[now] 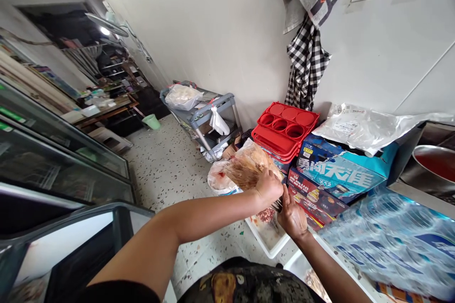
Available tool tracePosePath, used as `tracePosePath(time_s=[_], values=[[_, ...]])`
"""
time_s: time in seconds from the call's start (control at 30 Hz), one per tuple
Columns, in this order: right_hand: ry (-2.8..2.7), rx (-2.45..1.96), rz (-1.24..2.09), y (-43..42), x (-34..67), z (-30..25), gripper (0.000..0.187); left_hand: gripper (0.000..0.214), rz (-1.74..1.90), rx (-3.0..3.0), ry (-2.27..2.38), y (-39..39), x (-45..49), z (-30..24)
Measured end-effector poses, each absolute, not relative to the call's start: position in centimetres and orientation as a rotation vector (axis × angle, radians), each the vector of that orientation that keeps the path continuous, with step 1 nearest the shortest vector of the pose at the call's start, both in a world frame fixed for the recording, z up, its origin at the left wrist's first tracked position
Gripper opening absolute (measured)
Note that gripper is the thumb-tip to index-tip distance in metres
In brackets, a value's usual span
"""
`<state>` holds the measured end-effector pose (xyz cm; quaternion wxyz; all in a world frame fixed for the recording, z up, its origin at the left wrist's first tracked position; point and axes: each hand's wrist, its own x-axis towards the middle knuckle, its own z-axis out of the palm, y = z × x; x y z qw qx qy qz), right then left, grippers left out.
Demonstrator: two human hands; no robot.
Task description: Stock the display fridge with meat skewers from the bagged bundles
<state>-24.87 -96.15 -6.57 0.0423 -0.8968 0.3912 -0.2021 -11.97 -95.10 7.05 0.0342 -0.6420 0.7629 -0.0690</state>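
My left hand [269,185] is closed around the neck of a clear plastic bag [245,166] filled with brownish food, held up above the floor. Just below and to the right, my right hand [292,218] grips a bunch of thin skewers [277,206] that stick out toward the bag. Both hands nearly touch. Under them a white plastic tub [270,241] holds pieces of raw meat.
Red stacked trays [286,128] sit on printed cartons [341,173] to the right, beside a shrink-wrapped pack of water bottles [394,236]. A grey cart [204,113] stands by the wall. Glass-topped freezers [64,151] line the left. Speckled floor [167,165] runs between.
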Motion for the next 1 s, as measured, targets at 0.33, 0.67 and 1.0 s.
tracePosePath(time_s=[0.33, 0.67, 1.0], values=[[1.263, -2.765, -0.418, -96.1, -24.6, -6.1, 0.094, 0.018, 0.489, -2.267, 2.205, -97.2, -6.8, 10.5], [1.319, -2.662, -0.142, -96.1, -24.9, -6.2, 0.090, 0.028, 1.703, -2.711, 2.467, -96.2, -1.9, 8.8], [1.314, -2.626, 0.002, -95.8, -24.5, -5.4, 0.094, 0.024, 0.233, -2.376, 2.169, -96.3, -6.4, 3.0]])
